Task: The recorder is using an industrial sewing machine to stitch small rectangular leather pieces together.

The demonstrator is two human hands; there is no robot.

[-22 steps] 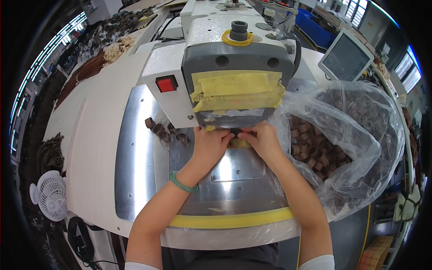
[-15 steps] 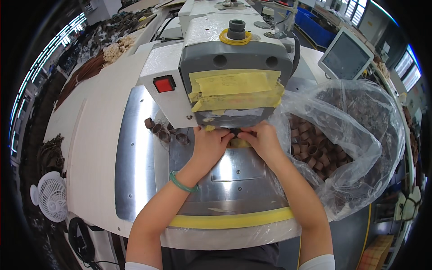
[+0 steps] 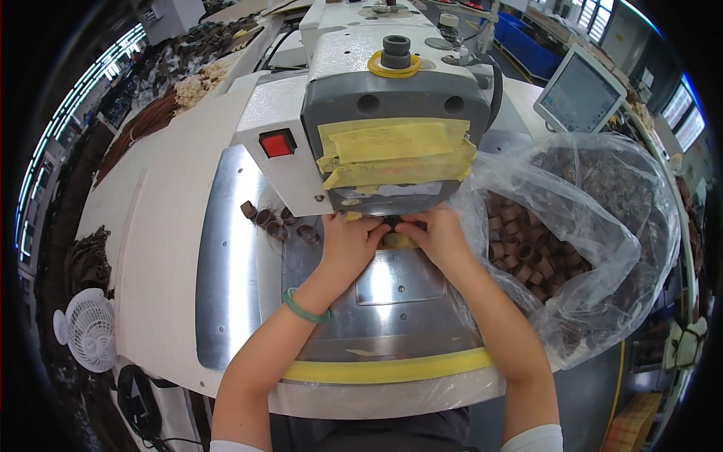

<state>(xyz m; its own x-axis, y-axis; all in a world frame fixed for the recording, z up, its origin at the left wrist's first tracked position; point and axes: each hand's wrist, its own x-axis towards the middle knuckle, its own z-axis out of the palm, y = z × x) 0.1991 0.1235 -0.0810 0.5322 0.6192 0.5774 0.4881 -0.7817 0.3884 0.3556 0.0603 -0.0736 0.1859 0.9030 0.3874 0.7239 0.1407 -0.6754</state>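
Work sits right under the machine head [image 3: 395, 135]: a small dark piece [image 3: 393, 224], hard to make out, lies on the steel plate [image 3: 392, 282] at the head's lower edge, over a yellowish patch. Your left hand [image 3: 348, 245] and right hand [image 3: 435, 239] meet there, fingertips pinched together on the piece from either side; each grip is nearly closed, though how much of the piece each one has is hidden.

Just left of your left hand, along the plate's far edge, a few brown loops [image 3: 273, 220] lie loose on the bench [image 3: 169, 248]. At the bench's right edge, a clear plastic bag [image 3: 595, 226] gapes open, heaped with many more brown loops.

Judging by that, you are early in the batch: only a handful lie out by the machine, most remain bagged, and the one in hand is not yet released.

A small white fan [image 3: 89, 329] stands off the bench's left edge, and a monitor [image 3: 578, 92] at the far right corner.
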